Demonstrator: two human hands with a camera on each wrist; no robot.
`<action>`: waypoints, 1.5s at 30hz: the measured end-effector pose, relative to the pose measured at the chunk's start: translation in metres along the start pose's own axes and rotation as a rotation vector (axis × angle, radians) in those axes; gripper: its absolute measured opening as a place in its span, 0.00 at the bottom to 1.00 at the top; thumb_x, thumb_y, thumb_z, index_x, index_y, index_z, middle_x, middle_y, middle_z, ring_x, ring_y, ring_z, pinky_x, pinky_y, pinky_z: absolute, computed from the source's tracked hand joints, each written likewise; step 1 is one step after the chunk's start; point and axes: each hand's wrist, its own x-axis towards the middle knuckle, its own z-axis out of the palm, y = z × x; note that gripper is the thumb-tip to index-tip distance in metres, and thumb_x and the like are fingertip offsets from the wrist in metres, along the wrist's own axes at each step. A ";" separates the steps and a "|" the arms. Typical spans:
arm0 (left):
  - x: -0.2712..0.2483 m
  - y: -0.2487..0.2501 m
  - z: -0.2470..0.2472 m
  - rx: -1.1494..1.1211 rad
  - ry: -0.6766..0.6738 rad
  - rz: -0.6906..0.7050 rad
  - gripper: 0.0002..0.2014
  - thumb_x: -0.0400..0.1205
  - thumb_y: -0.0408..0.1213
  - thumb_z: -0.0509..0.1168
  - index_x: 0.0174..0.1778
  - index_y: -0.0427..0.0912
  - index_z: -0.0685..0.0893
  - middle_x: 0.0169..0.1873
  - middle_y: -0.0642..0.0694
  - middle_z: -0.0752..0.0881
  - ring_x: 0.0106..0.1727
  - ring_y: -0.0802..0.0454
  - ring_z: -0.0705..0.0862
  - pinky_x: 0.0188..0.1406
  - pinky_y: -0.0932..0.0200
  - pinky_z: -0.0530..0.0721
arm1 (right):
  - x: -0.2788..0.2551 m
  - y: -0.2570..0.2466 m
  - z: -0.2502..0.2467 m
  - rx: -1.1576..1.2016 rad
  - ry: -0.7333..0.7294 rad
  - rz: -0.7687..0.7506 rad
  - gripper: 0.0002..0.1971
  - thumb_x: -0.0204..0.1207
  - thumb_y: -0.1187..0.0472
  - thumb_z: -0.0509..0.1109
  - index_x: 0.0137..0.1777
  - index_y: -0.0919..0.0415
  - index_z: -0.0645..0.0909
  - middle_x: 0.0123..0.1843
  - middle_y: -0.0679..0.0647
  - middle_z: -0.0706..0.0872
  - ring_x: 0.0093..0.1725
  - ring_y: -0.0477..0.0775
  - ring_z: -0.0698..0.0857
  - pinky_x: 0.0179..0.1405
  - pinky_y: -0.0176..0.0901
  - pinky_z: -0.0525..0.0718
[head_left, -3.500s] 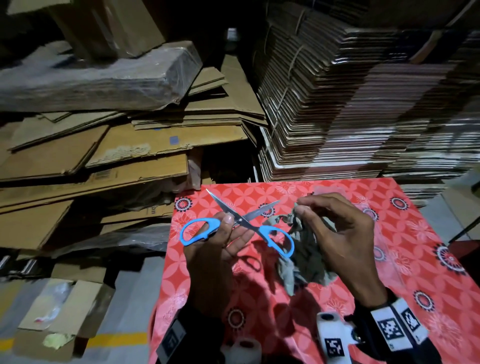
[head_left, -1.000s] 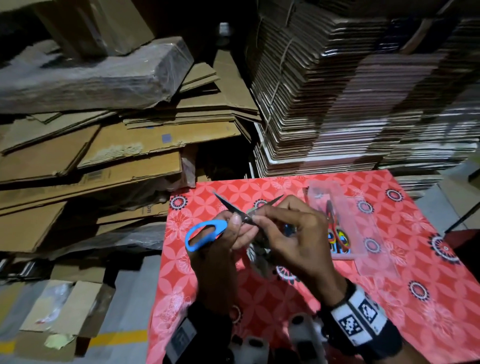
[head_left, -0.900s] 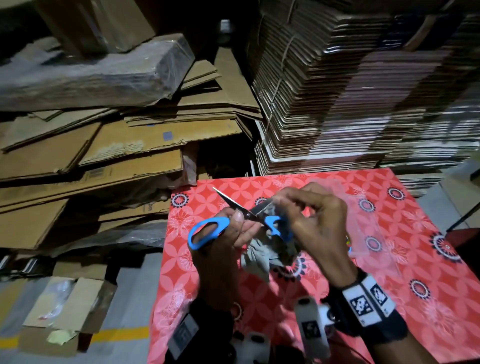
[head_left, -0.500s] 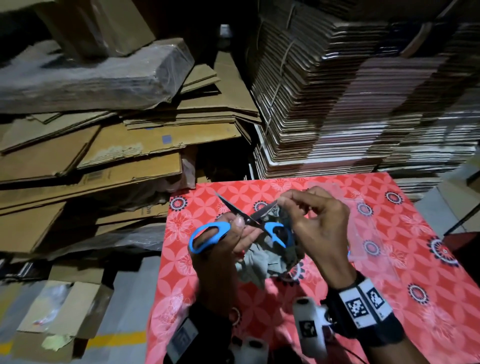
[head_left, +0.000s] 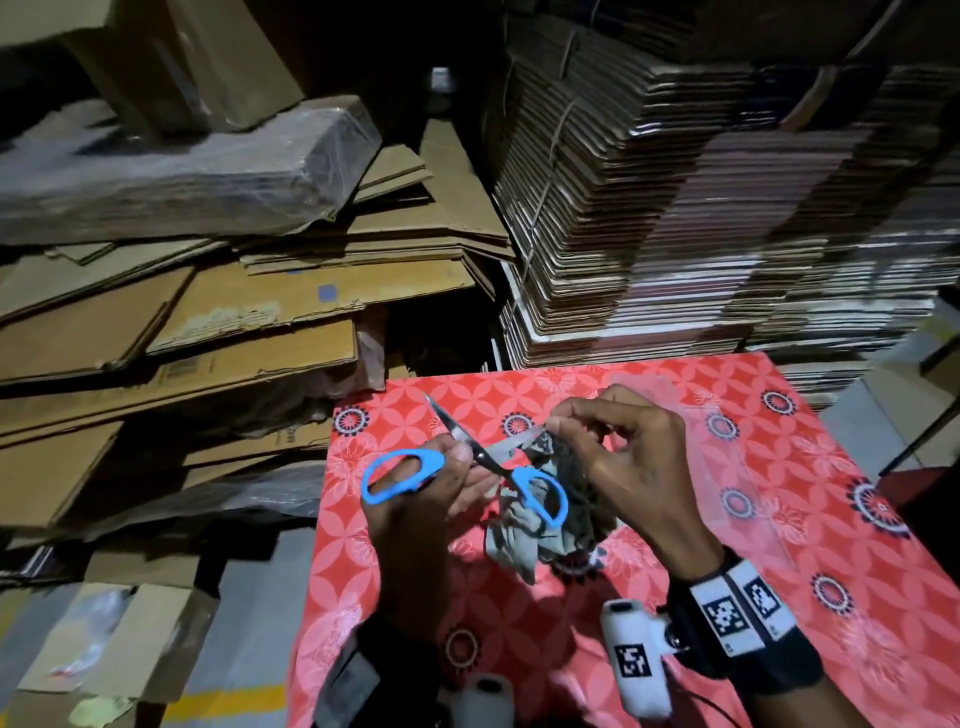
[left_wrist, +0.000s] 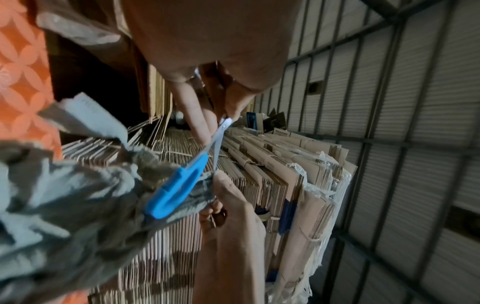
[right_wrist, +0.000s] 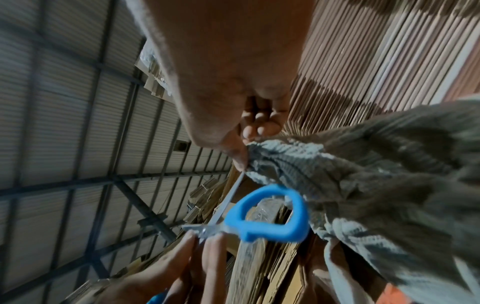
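Scissors (head_left: 487, 461), stiff and sharp, pinched at pivot by left hand (head_left: 415, 514); right hand (head_left: 634, 467) pinches soft cloth (head_left: 519, 543) over one blade. Blue loops (head_left: 540, 493) judged safest hold.

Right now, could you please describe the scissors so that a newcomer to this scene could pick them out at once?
Find the red flower-patterned tablecloth in front of the cardboard stacks. Above it, the left hand holds the scissors, blades open, while the right hand pinches a grey cloth at one blade tip. Bright blue loop handles set them apart.
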 end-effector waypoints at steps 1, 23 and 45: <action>0.003 0.004 0.002 0.023 -0.004 0.032 0.03 0.85 0.32 0.71 0.47 0.40 0.90 0.41 0.32 0.91 0.37 0.41 0.92 0.37 0.47 0.93 | 0.001 0.000 -0.002 0.013 -0.021 -0.014 0.06 0.74 0.64 0.85 0.42 0.51 0.95 0.35 0.51 0.87 0.36 0.49 0.83 0.35 0.49 0.82; 0.014 0.019 -0.003 0.517 -0.358 0.154 0.22 0.83 0.36 0.76 0.22 0.37 0.82 0.17 0.45 0.77 0.18 0.52 0.76 0.25 0.63 0.71 | -0.012 -0.015 0.004 0.040 -0.269 -0.215 0.06 0.75 0.64 0.84 0.49 0.53 0.96 0.37 0.49 0.84 0.38 0.48 0.85 0.35 0.46 0.83; 0.009 0.018 0.000 0.549 -0.461 0.164 0.27 0.85 0.40 0.73 0.24 0.27 0.74 0.17 0.37 0.75 0.18 0.52 0.73 0.23 0.60 0.70 | 0.004 -0.021 -0.008 0.044 -0.111 0.061 0.09 0.70 0.70 0.83 0.39 0.53 0.96 0.34 0.48 0.89 0.35 0.47 0.88 0.38 0.42 0.86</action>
